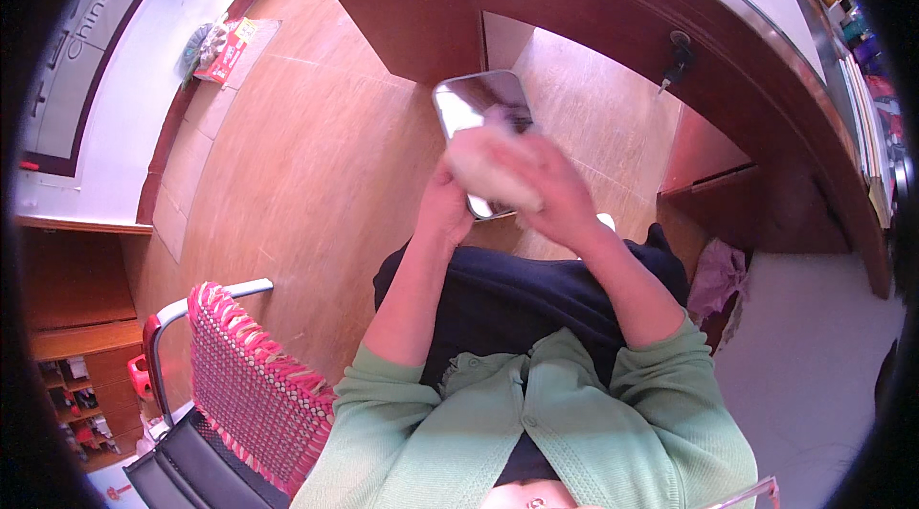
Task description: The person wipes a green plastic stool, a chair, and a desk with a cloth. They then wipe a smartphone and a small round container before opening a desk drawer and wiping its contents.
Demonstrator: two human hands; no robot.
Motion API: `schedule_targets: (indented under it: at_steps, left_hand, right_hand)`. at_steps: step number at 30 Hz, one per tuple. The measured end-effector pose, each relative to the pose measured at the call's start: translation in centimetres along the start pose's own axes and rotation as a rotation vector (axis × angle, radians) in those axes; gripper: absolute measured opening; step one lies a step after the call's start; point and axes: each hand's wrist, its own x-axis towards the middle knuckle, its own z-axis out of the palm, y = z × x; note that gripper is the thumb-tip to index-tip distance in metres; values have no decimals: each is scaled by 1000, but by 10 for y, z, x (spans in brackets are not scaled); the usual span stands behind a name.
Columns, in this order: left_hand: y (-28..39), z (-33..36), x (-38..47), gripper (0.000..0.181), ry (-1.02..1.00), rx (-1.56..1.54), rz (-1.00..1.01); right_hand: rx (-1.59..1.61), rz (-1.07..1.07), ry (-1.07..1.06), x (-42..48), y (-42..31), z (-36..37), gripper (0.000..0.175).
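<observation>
A mirror-like rectangular plate with rounded corners [484,96] is held up in front of me, its surface reflecting light and dark shapes. My left hand [446,204] grips its lower left edge. Over the plate's middle and lower part my right hand [556,186] holds a pale, soft cloth or pad [492,168] that is blurred by motion. The cloth hides much of the reflective face and part of my right fingers. Both hands are above my dark-clad lap.
A dark wooden desk [574,13] curves across the front, with keys [675,64] hanging from its lock. At the lower left stands a chair with a pink woven cover [251,380]. A red box [226,53] lies by the left wall, and a pink bag [718,278] is at the right.
</observation>
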Motion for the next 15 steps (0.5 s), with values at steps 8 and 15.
schedule_targets:
  at_steps: [8, 15]
  left_hand:
    - [3, -1, -8, 54, -340, 195, -118]
    - [-1, -1, -11, 53, -162, 456, 38]
  right_hand:
    - [-117, 297, 139, 29, 41, 14, 63]
    - [-43, 6, -3, 3, -10, 32, 63]
